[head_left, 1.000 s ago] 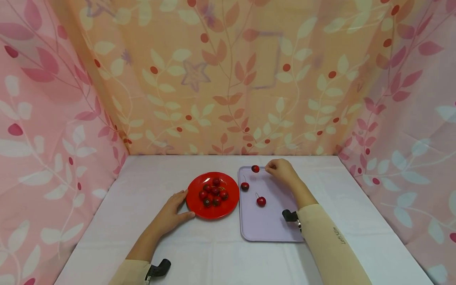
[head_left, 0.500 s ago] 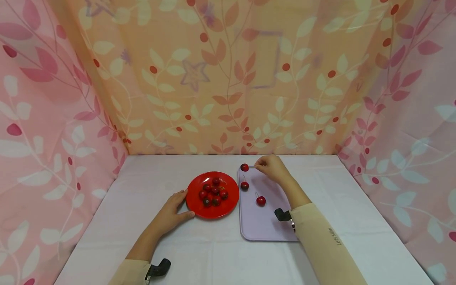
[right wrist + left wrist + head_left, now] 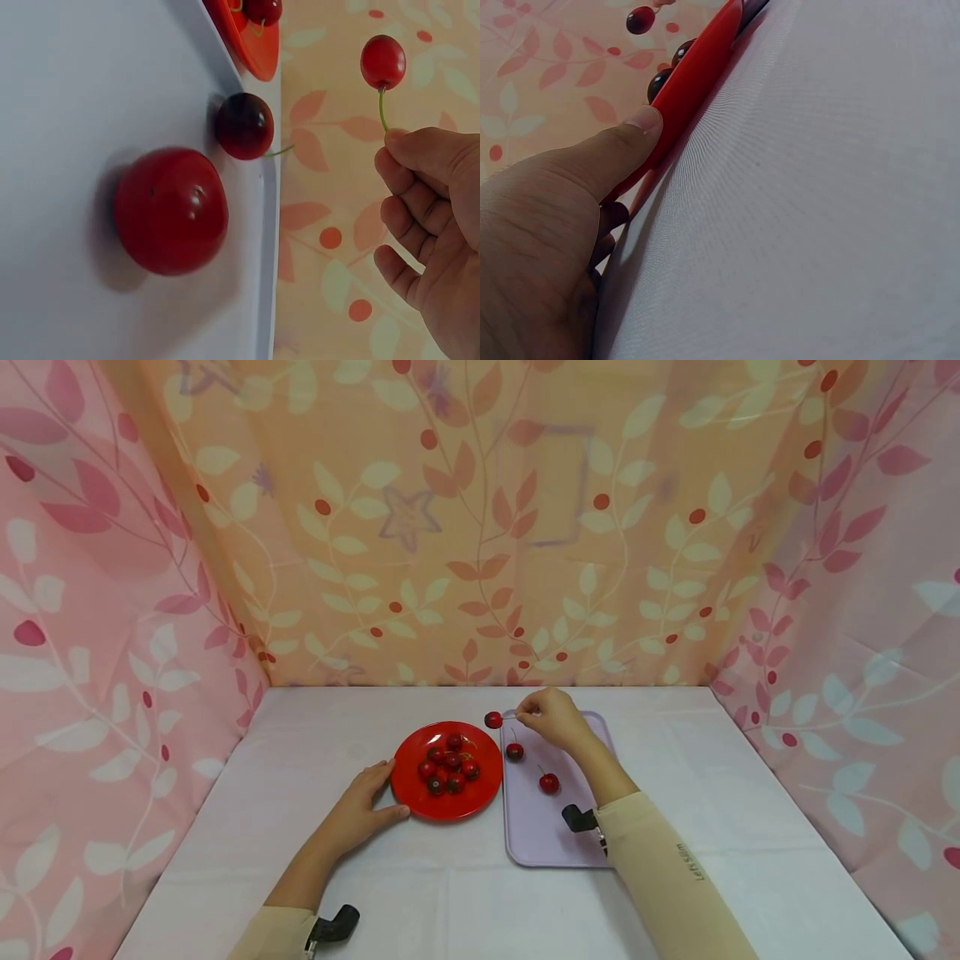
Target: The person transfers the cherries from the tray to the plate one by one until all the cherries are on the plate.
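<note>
My right hand (image 3: pixel 555 718) pinches a red cherry (image 3: pixel 492 720) by its thin green stem between thumb and forefinger. The cherry hangs in the air near the far right of the red plate (image 3: pixel 483 797). My left hand (image 3: pixel 363 810) holds the plate's left rim, thumb toward the front; in the left wrist view the thumb (image 3: pixel 634 139) lies against the rim and the other fingers are partly hidden. Several cherries (image 3: pixel 453 760) lie heaped in the plate. Two more, a darker cherry (image 3: pixel 514 752) and a bright red cherry (image 3: pixel 172 210), sit on the lilac tray (image 3: pixel 543 839).
The tray stands close against the plate's right side, its right part hidden behind my right forearm. A white cloth (image 3: pixel 435 910) covers the table. Patterned curtains (image 3: pixel 480 568) rise behind it and on both sides.
My right hand has moved left across the tray's far end, carrying the cherry past the tray's edge toward the plate. The left hand and plate have stayed put.
</note>
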Action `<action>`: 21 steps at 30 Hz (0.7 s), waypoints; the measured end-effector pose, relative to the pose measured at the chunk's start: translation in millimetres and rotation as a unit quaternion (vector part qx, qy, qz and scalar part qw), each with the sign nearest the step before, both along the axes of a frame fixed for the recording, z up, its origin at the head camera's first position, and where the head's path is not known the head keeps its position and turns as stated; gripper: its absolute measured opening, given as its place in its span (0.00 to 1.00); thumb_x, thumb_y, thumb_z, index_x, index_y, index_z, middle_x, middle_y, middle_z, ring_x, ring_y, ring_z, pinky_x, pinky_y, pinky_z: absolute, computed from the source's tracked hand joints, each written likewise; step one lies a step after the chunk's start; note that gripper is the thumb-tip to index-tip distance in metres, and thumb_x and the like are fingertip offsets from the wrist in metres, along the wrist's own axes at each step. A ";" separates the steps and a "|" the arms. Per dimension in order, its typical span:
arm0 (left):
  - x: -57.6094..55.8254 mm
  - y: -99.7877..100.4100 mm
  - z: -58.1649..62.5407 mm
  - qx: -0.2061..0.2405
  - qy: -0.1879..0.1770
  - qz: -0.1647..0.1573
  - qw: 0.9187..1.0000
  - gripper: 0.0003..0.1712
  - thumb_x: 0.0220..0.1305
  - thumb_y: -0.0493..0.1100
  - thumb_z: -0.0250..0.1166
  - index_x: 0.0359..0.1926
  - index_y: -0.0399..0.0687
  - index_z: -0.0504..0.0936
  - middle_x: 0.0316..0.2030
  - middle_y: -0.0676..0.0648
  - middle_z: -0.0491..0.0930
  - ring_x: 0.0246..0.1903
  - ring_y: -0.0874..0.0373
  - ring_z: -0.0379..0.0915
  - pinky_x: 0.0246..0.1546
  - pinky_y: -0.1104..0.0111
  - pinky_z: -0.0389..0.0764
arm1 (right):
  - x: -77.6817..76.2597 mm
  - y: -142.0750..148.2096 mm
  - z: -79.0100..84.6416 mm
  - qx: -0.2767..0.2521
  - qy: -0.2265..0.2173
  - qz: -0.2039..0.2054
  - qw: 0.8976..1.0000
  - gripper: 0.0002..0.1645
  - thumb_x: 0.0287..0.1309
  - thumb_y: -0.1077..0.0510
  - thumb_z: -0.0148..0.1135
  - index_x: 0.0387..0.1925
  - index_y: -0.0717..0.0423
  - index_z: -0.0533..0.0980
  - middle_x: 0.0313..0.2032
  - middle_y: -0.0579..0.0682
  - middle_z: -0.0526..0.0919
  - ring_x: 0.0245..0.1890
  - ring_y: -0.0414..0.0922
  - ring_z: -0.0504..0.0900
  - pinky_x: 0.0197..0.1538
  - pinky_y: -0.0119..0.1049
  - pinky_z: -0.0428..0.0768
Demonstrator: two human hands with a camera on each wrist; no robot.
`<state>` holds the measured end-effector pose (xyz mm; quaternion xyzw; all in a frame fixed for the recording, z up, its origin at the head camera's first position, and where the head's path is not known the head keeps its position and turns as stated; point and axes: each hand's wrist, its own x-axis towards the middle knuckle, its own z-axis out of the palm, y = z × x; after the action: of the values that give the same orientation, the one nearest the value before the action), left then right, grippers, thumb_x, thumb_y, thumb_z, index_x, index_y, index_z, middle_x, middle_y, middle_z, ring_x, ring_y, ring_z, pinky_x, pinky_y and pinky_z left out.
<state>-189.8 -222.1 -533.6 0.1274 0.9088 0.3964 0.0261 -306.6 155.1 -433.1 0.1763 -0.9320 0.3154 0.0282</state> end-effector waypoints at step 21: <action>1.2 -0.5 0.6 0.009 0.003 -0.001 1.000 0.55 0.58 0.63 0.74 0.80 0.53 0.59 0.78 0.41 0.58 0.79 0.36 0.45 0.74 0.36 0.53 | 5.5 -38.0 -22.7 0.065 0.017 0.007 0.998 0.03 0.62 0.55 0.71 0.32 0.48 0.88 0.27 0.40 0.86 0.32 0.41 0.79 0.41 0.37 0.82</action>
<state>-188.5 -222.6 -533.0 0.1295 0.9050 0.4045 0.0227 -301.1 117.1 -455.8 0.1898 -0.9487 0.2512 0.0299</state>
